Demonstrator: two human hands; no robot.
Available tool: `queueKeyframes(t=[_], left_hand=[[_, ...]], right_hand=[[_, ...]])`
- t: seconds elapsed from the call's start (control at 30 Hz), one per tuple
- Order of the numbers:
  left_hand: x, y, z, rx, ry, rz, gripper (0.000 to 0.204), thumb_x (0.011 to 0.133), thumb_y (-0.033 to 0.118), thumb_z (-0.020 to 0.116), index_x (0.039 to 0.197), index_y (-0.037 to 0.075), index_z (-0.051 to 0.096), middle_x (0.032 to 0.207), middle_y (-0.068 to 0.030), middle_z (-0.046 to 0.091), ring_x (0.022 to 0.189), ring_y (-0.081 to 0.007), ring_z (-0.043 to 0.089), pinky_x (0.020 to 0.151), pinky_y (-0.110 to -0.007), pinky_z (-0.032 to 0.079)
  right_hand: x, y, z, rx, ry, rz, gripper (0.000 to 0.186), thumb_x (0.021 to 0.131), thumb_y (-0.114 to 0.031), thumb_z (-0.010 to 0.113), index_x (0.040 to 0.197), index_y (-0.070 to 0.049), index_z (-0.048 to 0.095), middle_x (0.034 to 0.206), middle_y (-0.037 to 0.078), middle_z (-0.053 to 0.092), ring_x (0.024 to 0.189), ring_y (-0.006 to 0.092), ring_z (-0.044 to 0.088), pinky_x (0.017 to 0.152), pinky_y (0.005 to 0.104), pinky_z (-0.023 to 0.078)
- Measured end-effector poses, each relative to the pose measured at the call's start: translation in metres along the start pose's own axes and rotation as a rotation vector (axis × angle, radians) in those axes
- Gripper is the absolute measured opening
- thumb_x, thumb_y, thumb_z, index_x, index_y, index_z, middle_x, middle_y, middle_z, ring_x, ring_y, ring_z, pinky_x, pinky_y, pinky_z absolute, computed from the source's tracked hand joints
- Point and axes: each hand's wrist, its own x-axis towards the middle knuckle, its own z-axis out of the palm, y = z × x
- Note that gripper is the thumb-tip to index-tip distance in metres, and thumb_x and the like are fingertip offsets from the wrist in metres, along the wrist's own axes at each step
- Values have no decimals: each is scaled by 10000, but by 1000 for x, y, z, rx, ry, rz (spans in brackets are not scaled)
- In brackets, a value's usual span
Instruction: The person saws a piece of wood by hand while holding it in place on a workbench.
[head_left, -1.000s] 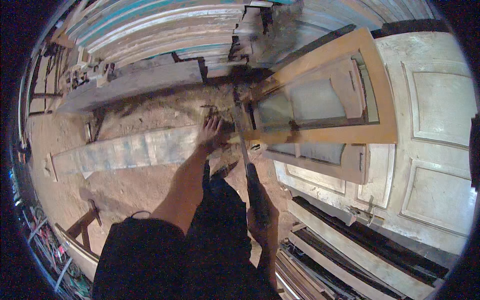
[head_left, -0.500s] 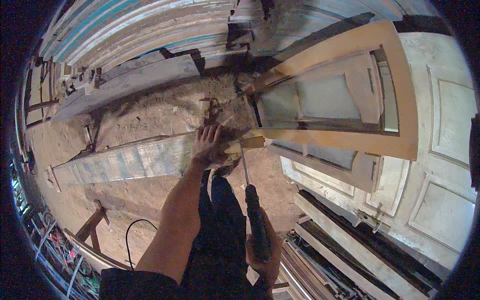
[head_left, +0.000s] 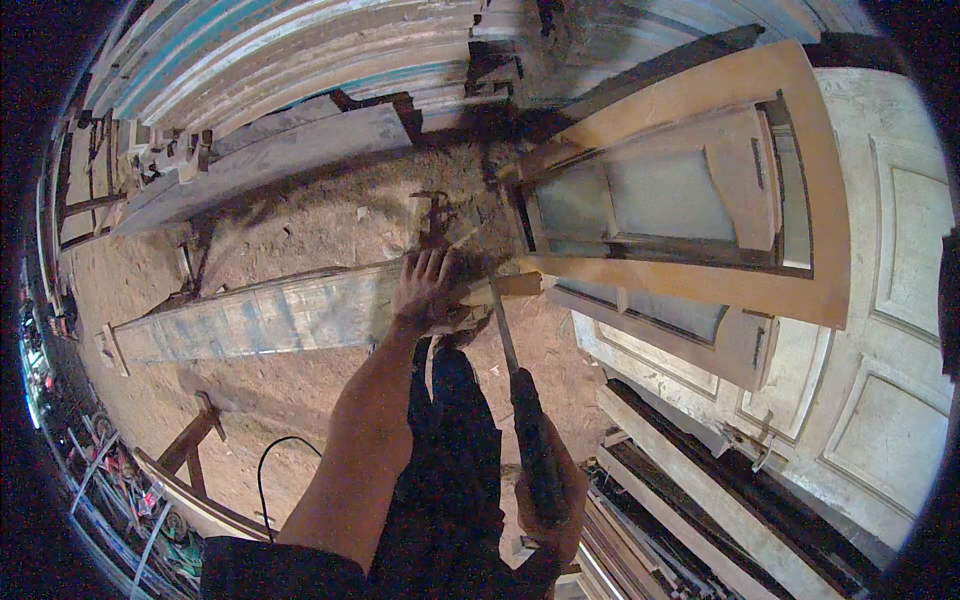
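Observation:
My right hand (head_left: 555,495) is wrapped round the black handle of a handsaw (head_left: 506,335), low in the view. Its narrow grey blade, seen almost edge-on, runs away from me and meets a short yellowish wood piece (head_left: 520,286). Palm down, my left hand (head_left: 428,285) lies with its fingers stretched out at the right end of a long paint-smeared plank (head_left: 260,320). The left palm hides part of the plank's end and of the wood piece, so I cannot tell how the two join.
An orange-brown door frame (head_left: 700,275) with glass panes leans at the right, before a white panelled door (head_left: 900,270). Long timbers (head_left: 720,490) lie at lower right. Stacked boards (head_left: 300,60) fill the far left. A wooden trestle leg (head_left: 190,440) stands at lower left.
The whole view has shifted slightly, with the scene sitting a little further right. My right hand and the handsaw's handle have moved slightly right; my left hand stays on the plank.

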Motion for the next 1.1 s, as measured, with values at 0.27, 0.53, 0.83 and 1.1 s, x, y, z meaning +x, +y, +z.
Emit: queueKeyframes(t=[0.27, 0.53, 0.83, 1.1], left_hand=[[1, -4, 18, 78, 50, 4, 1101, 687, 688, 705, 1487, 13, 365, 1443, -188, 444, 1336, -345, 404, 1148, -499, 266], [1, -2, 14, 103, -94, -11, 1126, 692, 715, 686, 1502, 13, 340, 1444, -184, 440, 1367, -335, 378, 1142, -518, 271], [-2, -2, 8, 75, -87, -17, 1147, 697, 755, 658, 1499, 2, 334, 1465, -180, 427, 1375, -347, 375, 1161, -539, 252], [2, 0, 21, 26, -129, -79, 1114, 701, 700, 707, 1506, 25, 337, 1545, -179, 354, 1438, -384, 314, 1187, -589, 198]], right_hand=[[2, -7, 0, -128, -10, 32, 671, 796, -100, 654, 1441, -7, 494, 1177, 160, 703, 897, 129, 648, 794, 278, 511], [-2, -2, 6, -105, 14, 11, 613, 831, -82, 644, 1426, -33, 504, 1051, 139, 727, 817, 169, 662, 737, 314, 529], [-17, 62, 10, -201, 35, -182, 613, 824, -58, 641, 1416, 12, 497, 1069, 152, 709, 884, 189, 680, 796, 310, 536], [-13, 19, 16, -205, 24, -191, 605, 845, -41, 629, 1433, -12, 488, 1111, 161, 707, 889, 181, 690, 771, 306, 537]])
